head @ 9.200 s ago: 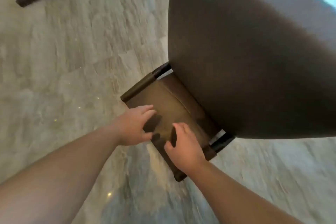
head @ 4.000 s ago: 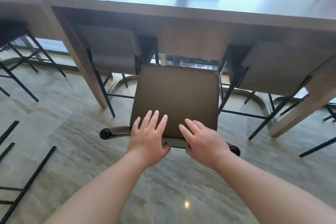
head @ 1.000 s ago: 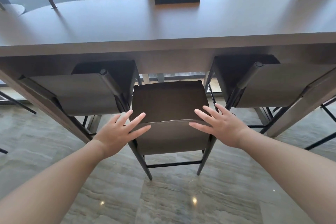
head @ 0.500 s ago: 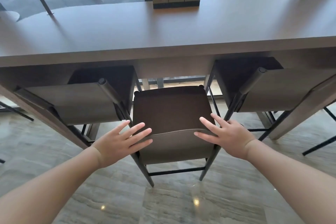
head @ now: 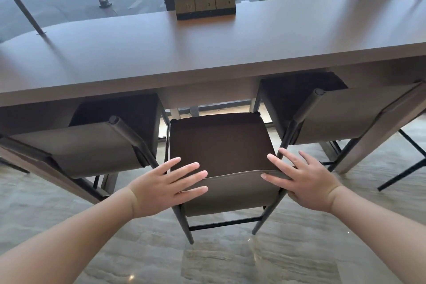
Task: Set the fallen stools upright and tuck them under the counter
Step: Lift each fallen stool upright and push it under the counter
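Brown middle stool (head: 219, 145) stands upright, partly under the counter (head: 207, 53); my left hand (head: 166, 188) and right hand (head: 304, 182), flat-fingered against its backrest (head: 232, 189), could skew it into neighbouring stools (head: 92, 147) if pressed unevenly.

We see a long brown wooden counter (head: 207, 53) with a smooth matte top. Three small square brown boxes (head: 205, 4) sit side by side on a dark base at its far edge. Below, three brown upright stools (head: 221, 145) stand on the pale grey veined stone floor (head: 253, 265).
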{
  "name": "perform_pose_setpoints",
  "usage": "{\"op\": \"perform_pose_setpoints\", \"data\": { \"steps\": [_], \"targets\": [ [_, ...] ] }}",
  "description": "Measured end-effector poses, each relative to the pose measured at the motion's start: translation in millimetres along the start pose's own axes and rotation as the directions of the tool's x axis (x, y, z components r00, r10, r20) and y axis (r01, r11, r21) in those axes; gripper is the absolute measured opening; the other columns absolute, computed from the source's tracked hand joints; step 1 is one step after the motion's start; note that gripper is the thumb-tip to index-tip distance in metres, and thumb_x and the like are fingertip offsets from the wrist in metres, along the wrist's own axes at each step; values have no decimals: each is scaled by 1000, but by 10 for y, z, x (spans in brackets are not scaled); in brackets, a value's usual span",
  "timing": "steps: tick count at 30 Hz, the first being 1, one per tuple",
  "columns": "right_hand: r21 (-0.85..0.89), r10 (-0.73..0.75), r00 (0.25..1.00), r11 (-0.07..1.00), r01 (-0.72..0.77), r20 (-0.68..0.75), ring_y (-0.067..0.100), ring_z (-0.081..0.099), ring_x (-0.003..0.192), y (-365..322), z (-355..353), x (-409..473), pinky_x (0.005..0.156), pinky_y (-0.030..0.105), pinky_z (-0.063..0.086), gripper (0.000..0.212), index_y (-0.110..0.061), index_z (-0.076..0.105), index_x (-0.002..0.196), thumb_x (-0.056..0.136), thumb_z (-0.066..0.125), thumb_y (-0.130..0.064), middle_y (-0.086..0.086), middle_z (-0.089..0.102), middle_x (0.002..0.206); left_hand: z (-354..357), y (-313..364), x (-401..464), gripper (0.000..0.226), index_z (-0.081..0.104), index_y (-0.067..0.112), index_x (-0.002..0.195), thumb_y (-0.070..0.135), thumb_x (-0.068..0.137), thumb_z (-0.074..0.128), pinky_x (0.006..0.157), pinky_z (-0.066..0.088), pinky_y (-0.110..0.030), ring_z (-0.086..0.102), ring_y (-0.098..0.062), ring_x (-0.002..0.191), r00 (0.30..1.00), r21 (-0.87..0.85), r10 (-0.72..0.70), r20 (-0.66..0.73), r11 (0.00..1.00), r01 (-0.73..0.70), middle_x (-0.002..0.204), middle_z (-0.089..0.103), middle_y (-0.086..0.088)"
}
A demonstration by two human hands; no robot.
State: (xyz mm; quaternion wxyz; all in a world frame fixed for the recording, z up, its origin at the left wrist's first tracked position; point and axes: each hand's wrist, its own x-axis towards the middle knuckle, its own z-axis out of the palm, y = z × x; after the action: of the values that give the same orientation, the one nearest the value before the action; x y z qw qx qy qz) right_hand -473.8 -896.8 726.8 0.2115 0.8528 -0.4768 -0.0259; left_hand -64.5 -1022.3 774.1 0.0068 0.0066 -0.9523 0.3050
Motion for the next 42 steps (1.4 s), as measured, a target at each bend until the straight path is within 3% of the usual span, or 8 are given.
{"op": "perform_pose_setpoints", "data": {
  "steps": [7, 11, 15, 19, 23, 32, 38, 42],
  "targets": [
    [-13, 75, 994, 997, -76, -78, 43, 47, 131, 17, -4, 26, 97, 58, 46, 63, -34, 39, 146, 88, 62, -38, 15, 37, 152, 93, -73, 20, 70, 24, 18, 156, -5, 90, 29, 88, 57, -45, 44, -42, 136, 983, -156, -179, -43, 973, 171, 153, 39, -19],
    [-34, 178, 975, 982, -184, -134, 41, 47, 132, -117, 21, 157, 97, 57, 47, 64, -30, 37, 148, 89, 61, -38, 15, 41, 152, 184, -246, -67, 81, 30, 16, 154, -15, 80, 32, 58, 57, -30, 53, -38, 130, 976, -195, -218, -18, 958, 210, 146, 49, -19],
    [-65, 218, 965, 971, -229, -147, 39, 44, 134, -106, 12, 294, 98, 58, 46, 68, -26, 35, 149, 88, 62, -39, 15, 41, 152, 284, -472, -79, 78, 27, 15, 155, -12, 82, 37, 89, 57, -41, 42, -37, 139, 975, -178, -202, -89, 967, 184, 153, 39, -18],
    [-74, 248, 957, 963, -261, -149, 39, 44, 135, -69, 24, 416, 98, 60, 46, 72, -25, 34, 151, 87, 64, -40, 15, 36, 153, 401, -708, -46, 64, 30, 17, 154, 17, 96, 57, 118, 27, -52, 28, -38, 146, 967, -25, -216, -133, 976, 215, 159, 28, -17],
    [-72, 277, 947, 954, -291, -159, 39, 43, 136, -32, 26, 585, 101, 61, 43, 65, -24, 36, 149, 90, 58, -40, 15, 35, 153, 473, -851, -27, 64, 35, 17, 153, 47, 99, 53, 114, 30, -55, 33, -38, 144, 934, 18, -328, -143, 942, 334, 158, 32, -17],
    [-3, 414, 903, 909, -417, -112, 39, 37, 139, 147, 33, 1077, 99, 63, 42, 67, -24, 31, 151, 89, 52, -42, 15, 32, 156, 588, -1241, 9, 78, 40, 15, 149, 69, 93, 45, 113, 28, -58, 29, -38, 146, 826, -45, -564, 4, 825, 564, 158, 31, -19],
    [-10, 440, 889, 896, -444, -128, 39, 39, 138, 182, 34, 1264, 98, 63, 43, 66, -22, 34, 150, 90, 52, -41, 15, 36, 154, 652, -1452, 113, 98, 18, 19, 156, 83, 83, 35, 118, 13, -59, 17, -34, 150, 664, -108, -742, 92, 656, 747, 163, 20, -14],
    [-23, 449, 887, 891, -454, -108, 39, 38, 139, 290, 28, 1351, 97, 63, 44, 66, -22, 36, 149, 89, 54, -42, 16, 38, 154, 700, -1568, 181, 101, 18, 16, 155, 85, 82, 30, 118, 11, -60, 16, -33, 151, 632, -114, -764, 127, 622, 775, 163, 19, -13]
  ]
}}
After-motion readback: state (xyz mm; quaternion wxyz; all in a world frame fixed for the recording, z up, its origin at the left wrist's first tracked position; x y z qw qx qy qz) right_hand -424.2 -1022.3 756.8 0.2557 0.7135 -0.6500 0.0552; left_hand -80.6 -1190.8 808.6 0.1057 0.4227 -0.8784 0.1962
